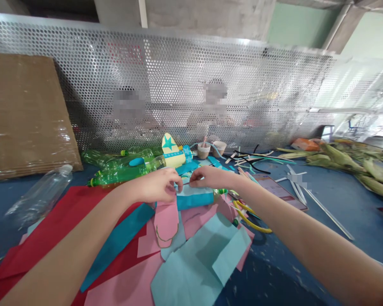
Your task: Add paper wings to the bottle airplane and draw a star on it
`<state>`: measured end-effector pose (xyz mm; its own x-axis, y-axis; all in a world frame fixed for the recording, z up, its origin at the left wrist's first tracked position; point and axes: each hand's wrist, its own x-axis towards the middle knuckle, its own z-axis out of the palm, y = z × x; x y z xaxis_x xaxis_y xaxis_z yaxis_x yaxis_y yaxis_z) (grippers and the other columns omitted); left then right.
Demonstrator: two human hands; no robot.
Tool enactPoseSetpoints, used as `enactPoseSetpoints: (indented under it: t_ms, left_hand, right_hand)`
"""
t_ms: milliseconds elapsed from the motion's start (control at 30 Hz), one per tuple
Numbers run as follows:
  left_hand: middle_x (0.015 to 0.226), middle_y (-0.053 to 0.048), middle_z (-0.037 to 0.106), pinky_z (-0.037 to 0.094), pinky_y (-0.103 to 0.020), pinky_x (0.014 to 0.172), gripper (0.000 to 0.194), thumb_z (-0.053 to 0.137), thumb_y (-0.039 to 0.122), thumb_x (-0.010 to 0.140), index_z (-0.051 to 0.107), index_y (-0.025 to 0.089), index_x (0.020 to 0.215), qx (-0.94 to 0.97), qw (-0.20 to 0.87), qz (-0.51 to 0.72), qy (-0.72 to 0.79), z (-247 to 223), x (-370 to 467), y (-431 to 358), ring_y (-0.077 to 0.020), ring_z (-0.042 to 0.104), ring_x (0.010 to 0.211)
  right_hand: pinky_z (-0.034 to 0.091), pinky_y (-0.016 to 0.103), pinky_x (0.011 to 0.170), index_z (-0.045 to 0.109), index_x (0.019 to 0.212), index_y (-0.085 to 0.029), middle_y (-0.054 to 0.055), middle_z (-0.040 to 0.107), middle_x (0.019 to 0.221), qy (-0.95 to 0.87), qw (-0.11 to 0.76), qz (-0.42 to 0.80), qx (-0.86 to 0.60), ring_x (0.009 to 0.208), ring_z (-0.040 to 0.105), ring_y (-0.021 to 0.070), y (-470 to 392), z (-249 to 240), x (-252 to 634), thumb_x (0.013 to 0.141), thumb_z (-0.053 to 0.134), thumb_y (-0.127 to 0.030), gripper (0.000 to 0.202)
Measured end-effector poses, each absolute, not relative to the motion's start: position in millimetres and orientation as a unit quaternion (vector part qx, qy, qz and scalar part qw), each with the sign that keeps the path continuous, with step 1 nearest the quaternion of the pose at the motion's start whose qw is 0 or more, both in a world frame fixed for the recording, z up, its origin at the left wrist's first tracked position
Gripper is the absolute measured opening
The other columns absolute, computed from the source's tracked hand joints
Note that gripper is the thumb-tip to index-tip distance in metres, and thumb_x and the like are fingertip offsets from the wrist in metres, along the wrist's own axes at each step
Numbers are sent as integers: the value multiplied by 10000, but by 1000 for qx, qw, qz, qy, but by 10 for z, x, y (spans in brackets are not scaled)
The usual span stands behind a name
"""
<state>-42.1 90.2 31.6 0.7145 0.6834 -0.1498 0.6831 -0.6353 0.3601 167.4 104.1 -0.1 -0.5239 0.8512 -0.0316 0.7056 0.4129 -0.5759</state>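
Grasping a paper-wrapped plastic bottle [196, 201], left hand [159, 184] and right hand [208, 177] curl over it; it's likely light, dentable, best held mid-body.

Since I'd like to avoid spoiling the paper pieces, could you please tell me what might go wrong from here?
The blue-wrapped bottle lies over loose papers and might roll if the left hand and right hand slip. The pink cutout, close by the left hand, could get creased. The right forearm passes near the yellow loop and might snag it.
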Motion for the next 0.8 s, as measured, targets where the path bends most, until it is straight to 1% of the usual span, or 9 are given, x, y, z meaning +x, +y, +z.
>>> enactPoseSetpoints:
  t_ms: [167, 300, 367, 433, 500, 533, 600, 700, 800]
  left_hand:
    - [949, -39, 610, 437, -295, 795, 216, 583, 161, 693, 688, 209, 875, 921, 164, -2, 354, 312, -411, 932, -210, 571, 928]
    - [956, -41, 649, 422, -288, 820, 215, 598, 134, 696, 700, 200, 874, 926, 151, 2, 345, 312, -415, 928, -211, 568, 959]
    - [950, -42, 667, 415, -296, 838, 170, 619, 165, 718, 706, 200, 859, 929, 141, 9, 341, 317, -401, 915, -214, 566, 964]
    - [902, -46, 684, 406, -313, 848, 113, 619, 236, 772, 713, 194, 820, 933, 128, 19, 335, 318, -373, 905, -213, 571, 929]
    - [813, -50, 688, 408, -325, 817, 177, 581, 280, 828, 711, 182, 759, 934, 115, 28, 338, 307, -340, 906, -206, 577, 846]
    - [780, -50, 687, 410, -326, 795, 196, 568, 272, 838, 708, 179, 736, 932, 112, 31, 343, 298, -325, 910, -202, 576, 811]
    - [763, -45, 688, 414, -319, 771, 163, 585, 225, 818, 700, 177, 712, 928, 116, 40, 352, 273, -306, 925, -199, 577, 794]
    - [798, -38, 686, 417, -309, 782, 79, 642, 195, 768, 689, 180, 707, 926, 132, 51, 350, 240, -304, 943, -202, 584, 840]
    - [791, -36, 665, 420, -307, 779, 74, 652, 211, 768, 680, 180, 707, 926, 138, 48, 349, 225, -315, 948, -204, 583, 850]
  right_hand:
    - [489, 262, 695, 732, 856, -164, 47, 758, 885, -823, 166, 270, -471, 810, 674, 199, 1052, -86, 1670, 788, 626, -206, 133]
    - [485, 263, 703, 700, 817, -167, 39, 737, 838, -824, 207, 260, -459, 788, 657, 183, 1062, -217, 1677, 783, 631, -204, 86]
    - [479, 270, 722, 677, 822, -172, 36, 714, 842, -825, 231, 249, -452, 794, 644, 176, 1047, -285, 1693, 792, 630, -221, 75]
    - [469, 292, 741, 648, 856, -178, 39, 682, 869, -821, 260, 230, -453, 805, 624, 178, 1019, -345, 1711, 797, 642, -268, 108]
    - [456, 312, 749, 610, 877, -182, 42, 647, 884, -816, 290, 206, -456, 813, 597, 186, 990, -394, 1726, 792, 662, -327, 176]
    - [452, 315, 743, 591, 877, -185, 41, 634, 883, -813, 303, 196, -456, 811, 585, 187, 979, -412, 1731, 788, 671, -351, 204]
    - [453, 308, 721, 563, 854, -191, 33, 619, 860, -811, 322, 184, -452, 792, 575, 181, 970, -437, 1742, 797, 665, -373, 217]
    - [470, 300, 709, 547, 810, -192, 27, 613, 811, -808, 347, 173, -444, 755, 582, 169, 978, -434, 1789, 853, 591, -332, 153]
    - [484, 318, 749, 568, 862, -187, 50, 625, 856, -793, 389, 143, -448, 824, 600, 186, 954, -381, 1882, 884, 521, -251, 82]
